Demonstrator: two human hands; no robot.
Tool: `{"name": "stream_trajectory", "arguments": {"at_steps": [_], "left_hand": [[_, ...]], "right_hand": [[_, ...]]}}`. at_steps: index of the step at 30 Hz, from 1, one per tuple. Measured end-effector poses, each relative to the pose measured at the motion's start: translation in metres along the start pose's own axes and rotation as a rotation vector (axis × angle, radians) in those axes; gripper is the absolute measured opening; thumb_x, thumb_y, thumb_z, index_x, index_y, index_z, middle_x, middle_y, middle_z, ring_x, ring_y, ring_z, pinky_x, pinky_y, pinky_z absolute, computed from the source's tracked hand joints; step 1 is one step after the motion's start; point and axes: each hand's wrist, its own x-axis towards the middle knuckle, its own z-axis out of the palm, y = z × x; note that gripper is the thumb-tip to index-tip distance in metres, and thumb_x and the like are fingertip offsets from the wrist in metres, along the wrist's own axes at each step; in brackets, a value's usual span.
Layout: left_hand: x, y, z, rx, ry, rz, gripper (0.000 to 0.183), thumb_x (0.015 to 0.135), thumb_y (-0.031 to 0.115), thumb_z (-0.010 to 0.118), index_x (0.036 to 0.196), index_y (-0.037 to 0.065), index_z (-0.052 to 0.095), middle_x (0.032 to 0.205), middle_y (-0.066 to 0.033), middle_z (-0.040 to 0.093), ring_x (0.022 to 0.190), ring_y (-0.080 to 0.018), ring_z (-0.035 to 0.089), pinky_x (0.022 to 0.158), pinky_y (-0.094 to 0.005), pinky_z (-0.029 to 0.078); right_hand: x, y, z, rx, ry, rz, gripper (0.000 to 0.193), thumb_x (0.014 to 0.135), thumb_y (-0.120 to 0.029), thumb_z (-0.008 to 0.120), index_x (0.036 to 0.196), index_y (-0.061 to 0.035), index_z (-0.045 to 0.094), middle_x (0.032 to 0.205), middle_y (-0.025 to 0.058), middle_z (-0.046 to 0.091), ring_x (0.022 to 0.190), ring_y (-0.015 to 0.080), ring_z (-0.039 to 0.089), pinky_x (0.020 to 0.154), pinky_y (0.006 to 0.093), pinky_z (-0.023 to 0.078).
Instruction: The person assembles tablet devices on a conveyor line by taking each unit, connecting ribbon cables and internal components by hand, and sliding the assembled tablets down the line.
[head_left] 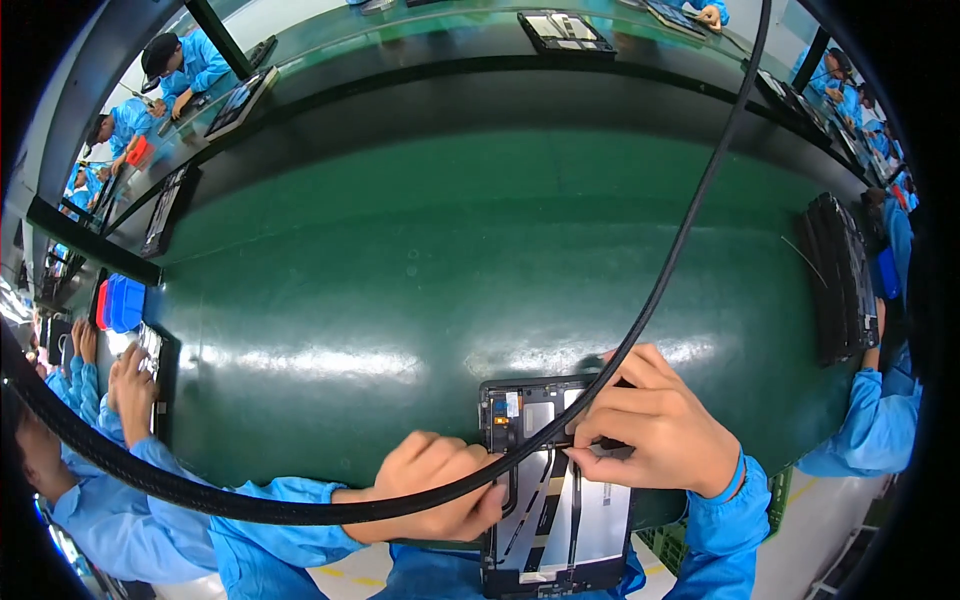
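An opened tablet (592,512), with dark frame, silvery inner plate and black flex strips, lies at the near edge of the table. My left hand (430,485) is closed at its left edge, the thumb and fingertips touching the frame; a black cable partly covers this hand. Over the upper part of the tablet, my right hand (655,420) is closed in a pinch, thumb and forefinger down by the flex strips. Whatever sits between those fingertips is too small to make out.
A thick black cable (690,225) arcs across the view. On the green table (400,270), a stack of dark tablet parts (838,280) stands at the right. Blue bins (124,303) and a co-worker's hands (132,390) are at left. A shelf holds another opened tablet (567,32).
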Motion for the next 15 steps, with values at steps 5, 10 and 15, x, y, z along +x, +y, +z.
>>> {"name": "stream_trajectory", "arguments": {"at_steps": [5, 10, 15], "left_hand": [[0.010, -0.022, 0.014, -0.143, 0.097, 0.129, 0.026, 0.073, 0.016, 0.077, 0.097, 0.012, 0.084, 0.087, -0.0007, 0.074, 0.077, -0.0223, 0.066, 0.074, -0.0362, 0.051], [0.014, -0.022, 0.013, -0.083, 0.106, 0.269, 0.030, 0.072, 0.019, 0.077, 0.100, 0.015, 0.086, 0.091, 0.0025, 0.075, 0.081, -0.0217, 0.066, 0.082, -0.0380, 0.054], [0.031, -0.025, 0.018, -0.140, 0.055, 0.208, 0.030, 0.068, 0.020, 0.078, 0.096, 0.016, 0.087, 0.091, 0.0025, 0.076, 0.089, -0.0209, 0.063, 0.091, -0.0405, 0.053]], "right_hand": [[-0.015, 0.008, -0.016, 0.059, -0.015, 0.097, 0.012, 0.077, -0.011, 0.090, 0.080, -0.0094, 0.078, 0.070, -0.0029, 0.068, 0.092, 0.0227, 0.063, 0.093, 0.0392, 0.049], [-0.016, 0.008, -0.021, 0.048, 0.009, 0.104, 0.011, 0.079, -0.011, 0.089, 0.081, -0.0089, 0.079, 0.071, -0.0016, 0.069, 0.089, 0.0226, 0.063, 0.087, 0.0401, 0.050], [-0.028, 0.021, -0.024, 0.227, -0.059, 0.145, 0.010, 0.083, -0.011, 0.087, 0.083, -0.0065, 0.079, 0.073, 0.0036, 0.072, 0.081, 0.0255, 0.065, 0.072, 0.0407, 0.053]]}}
